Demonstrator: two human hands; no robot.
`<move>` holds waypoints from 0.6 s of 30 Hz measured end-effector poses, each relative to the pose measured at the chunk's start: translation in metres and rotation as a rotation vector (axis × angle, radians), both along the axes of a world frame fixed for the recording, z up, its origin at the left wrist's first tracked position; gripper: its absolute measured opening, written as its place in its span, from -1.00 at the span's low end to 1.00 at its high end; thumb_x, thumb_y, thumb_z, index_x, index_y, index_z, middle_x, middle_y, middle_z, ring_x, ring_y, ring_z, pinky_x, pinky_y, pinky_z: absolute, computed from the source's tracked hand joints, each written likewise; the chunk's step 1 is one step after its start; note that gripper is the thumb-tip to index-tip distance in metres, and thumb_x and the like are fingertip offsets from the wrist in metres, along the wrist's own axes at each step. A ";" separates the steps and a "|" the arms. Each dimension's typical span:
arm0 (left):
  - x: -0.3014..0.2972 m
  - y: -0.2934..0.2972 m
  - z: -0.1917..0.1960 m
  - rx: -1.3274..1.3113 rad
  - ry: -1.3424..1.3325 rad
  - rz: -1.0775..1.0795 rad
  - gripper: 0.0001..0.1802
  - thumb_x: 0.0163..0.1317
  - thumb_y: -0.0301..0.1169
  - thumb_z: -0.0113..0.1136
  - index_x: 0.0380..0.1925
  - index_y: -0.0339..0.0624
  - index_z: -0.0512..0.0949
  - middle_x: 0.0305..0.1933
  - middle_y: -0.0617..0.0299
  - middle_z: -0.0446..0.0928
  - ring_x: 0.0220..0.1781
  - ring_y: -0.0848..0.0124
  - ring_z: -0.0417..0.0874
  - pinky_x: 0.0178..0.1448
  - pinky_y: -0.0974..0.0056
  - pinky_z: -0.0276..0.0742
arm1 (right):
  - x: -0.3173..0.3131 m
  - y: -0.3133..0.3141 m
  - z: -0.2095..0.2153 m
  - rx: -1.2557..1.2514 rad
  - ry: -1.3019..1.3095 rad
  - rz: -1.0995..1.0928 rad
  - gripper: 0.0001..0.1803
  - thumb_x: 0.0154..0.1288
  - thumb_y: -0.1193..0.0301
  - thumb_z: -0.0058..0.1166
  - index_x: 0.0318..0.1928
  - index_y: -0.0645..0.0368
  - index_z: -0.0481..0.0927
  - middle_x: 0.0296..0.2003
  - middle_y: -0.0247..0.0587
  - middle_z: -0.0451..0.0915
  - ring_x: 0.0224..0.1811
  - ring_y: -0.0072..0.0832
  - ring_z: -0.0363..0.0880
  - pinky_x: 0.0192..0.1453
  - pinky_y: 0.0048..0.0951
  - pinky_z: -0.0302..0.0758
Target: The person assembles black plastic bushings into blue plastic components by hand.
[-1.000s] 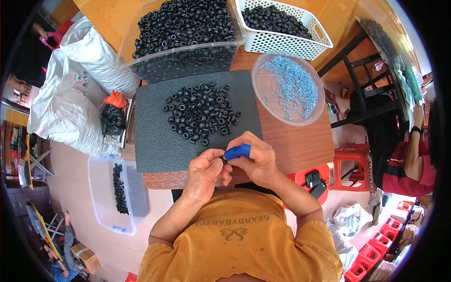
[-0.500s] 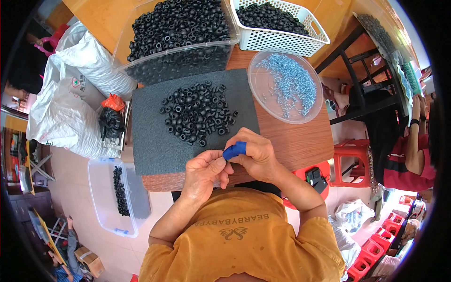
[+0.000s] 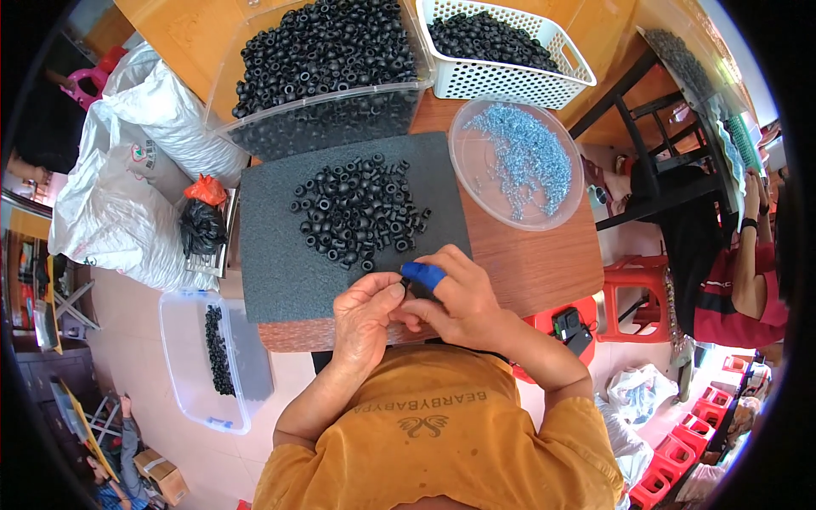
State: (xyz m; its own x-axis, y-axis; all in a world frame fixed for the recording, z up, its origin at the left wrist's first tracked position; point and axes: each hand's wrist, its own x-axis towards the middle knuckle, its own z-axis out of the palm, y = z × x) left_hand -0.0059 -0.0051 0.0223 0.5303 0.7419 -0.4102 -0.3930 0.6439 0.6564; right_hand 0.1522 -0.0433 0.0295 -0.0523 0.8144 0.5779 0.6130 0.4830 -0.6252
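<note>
My left hand (image 3: 367,313) and my right hand (image 3: 463,299) meet just over the near edge of a dark grey mat (image 3: 272,255). Between their fingertips is a small black part (image 3: 406,284), mostly hidden. My left thumb and fingers pinch it, and my right fingers close on it from the other side. A blue wrap (image 3: 423,274) covers my right index finger. Beyond the hands, a pile of small black ring-shaped parts (image 3: 357,208) lies on the mat. To its right, a round clear plastic lid (image 3: 476,204) holds tiny light-blue pieces (image 3: 531,157).
A clear bin (image 3: 323,100) and white perforated basket (image 3: 510,87), both full of black parts, stand at the back. White sacks (image 3: 110,195) are at left. A clear box (image 3: 191,399) on the floor holds black parts. A red stool (image 3: 633,293) stands right; another person's arm (image 3: 748,263) shows beyond.
My right fingers have shifted and bent around the small black part, which now shows between the fingertips. My left hand stays almost in place. The view has tilted slightly.
</note>
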 end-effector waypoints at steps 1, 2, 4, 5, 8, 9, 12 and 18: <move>0.001 0.000 -0.002 0.024 0.018 0.038 -0.87 0.23 -0.57 0.11 -0.24 -0.40 0.53 -0.36 0.14 0.58 -0.47 0.46 0.59 -0.35 0.40 0.55 | -0.002 -0.001 0.001 0.001 -0.001 0.000 -0.58 -0.16 0.53 0.34 -0.20 0.32 0.52 -0.26 -0.07 0.55 -0.34 -0.17 0.49 -0.33 -0.30 0.45; 0.002 -0.001 -0.003 0.049 0.036 0.077 -0.88 0.23 -0.58 0.11 -0.24 -0.40 0.54 -0.33 0.16 0.59 -0.40 0.48 0.60 -0.27 0.42 0.56 | -0.005 -0.001 0.002 0.007 -0.082 -0.020 -0.58 -0.18 0.51 0.33 -0.22 0.35 0.51 -0.25 -0.03 0.53 -0.35 -0.15 0.47 -0.34 -0.27 0.44; 0.003 -0.001 -0.001 0.062 0.063 0.066 -0.87 0.23 -0.59 0.11 -0.24 -0.40 0.54 -0.32 0.18 0.59 -0.36 0.50 0.60 -0.23 0.44 0.55 | -0.009 -0.003 0.002 0.014 -0.165 -0.042 -0.57 -0.19 0.50 0.33 -0.24 0.39 0.50 -0.24 0.01 0.51 -0.35 -0.13 0.46 -0.34 -0.25 0.43; 0.003 -0.002 0.000 0.075 0.091 0.055 -0.87 0.23 -0.59 0.11 -0.23 -0.40 0.54 -0.31 0.19 0.59 -0.32 0.52 0.59 -0.18 0.46 0.54 | -0.010 -0.003 0.000 0.041 -0.227 -0.072 -0.57 -0.20 0.49 0.32 -0.25 0.41 0.50 -0.25 0.02 0.50 -0.35 -0.14 0.45 -0.35 -0.23 0.42; 0.003 -0.002 -0.006 0.072 0.074 0.074 -0.86 0.21 -0.60 0.14 -0.23 -0.41 0.54 -0.30 0.19 0.59 -0.34 0.49 0.59 -0.22 0.43 0.54 | -0.015 -0.001 -0.007 0.101 -0.310 -0.119 -0.62 -0.18 0.48 0.27 -0.32 0.43 0.48 -0.30 0.06 0.46 -0.37 -0.15 0.40 -0.38 -0.22 0.37; 0.003 -0.003 -0.007 0.072 0.074 0.074 -0.86 0.21 -0.60 0.14 -0.23 -0.41 0.54 -0.30 0.19 0.59 -0.34 0.49 0.59 -0.22 0.43 0.54 | -0.016 0.000 -0.010 0.134 -0.330 -0.136 -0.67 -0.14 0.47 0.23 -0.36 0.43 0.46 -0.34 0.09 0.44 -0.39 -0.17 0.37 -0.39 -0.23 0.33; 0.002 -0.003 -0.009 0.082 0.070 0.081 -0.85 0.21 -0.60 0.14 -0.22 -0.40 0.54 -0.30 0.20 0.59 -0.36 0.51 0.59 -0.25 0.44 0.53 | -0.018 -0.002 -0.016 0.108 -0.304 -0.124 -0.68 -0.17 0.48 0.20 -0.39 0.43 0.44 -0.35 0.13 0.44 -0.40 -0.16 0.37 -0.40 -0.23 0.33; 0.001 -0.004 -0.008 0.104 0.069 0.084 -0.86 0.21 -0.59 0.15 -0.23 -0.39 0.56 -0.30 0.19 0.60 -0.36 0.51 0.59 -0.26 0.45 0.53 | -0.018 -0.001 -0.021 0.203 -0.359 -0.101 -0.68 -0.21 0.49 0.17 -0.40 0.44 0.42 -0.36 0.14 0.44 -0.43 -0.16 0.37 -0.43 -0.23 0.34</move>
